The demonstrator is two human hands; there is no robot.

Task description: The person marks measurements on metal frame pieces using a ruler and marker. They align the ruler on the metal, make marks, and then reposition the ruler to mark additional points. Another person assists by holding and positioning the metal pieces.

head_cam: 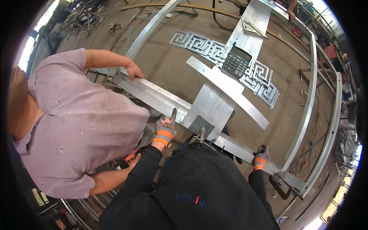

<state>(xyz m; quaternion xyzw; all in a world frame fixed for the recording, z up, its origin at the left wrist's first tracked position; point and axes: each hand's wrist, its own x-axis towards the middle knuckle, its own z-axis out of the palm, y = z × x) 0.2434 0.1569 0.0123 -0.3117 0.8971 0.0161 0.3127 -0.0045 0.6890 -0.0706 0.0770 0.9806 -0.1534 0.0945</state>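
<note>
My left hand [165, 129], in a grey and orange work glove, points with its index finger at the near edge of a metal channel [161, 99]. It holds nothing that I can see. On the right, my right hand [261, 158], gloved alike, grips the metal beam [237, 149] that runs along the near side of the frame. Between my hands, a square dark plate [198, 124] with a threaded clamp screw [202, 132] lies over a wide flat metal bar [212, 106]. Farther off, a curved metal strip [227, 86] crosses that bar.
A calculator [236, 61] lies beyond the strip, among Greek-key metal panels [198, 44]. A triangular metal piece [251, 28] is farther back. At left a co-worker [83, 123] has one hand [134, 70] on the channel. Another person's hand [291, 14] is at upper right. A clamp [280, 187] hangs at the frame's corner.
</note>
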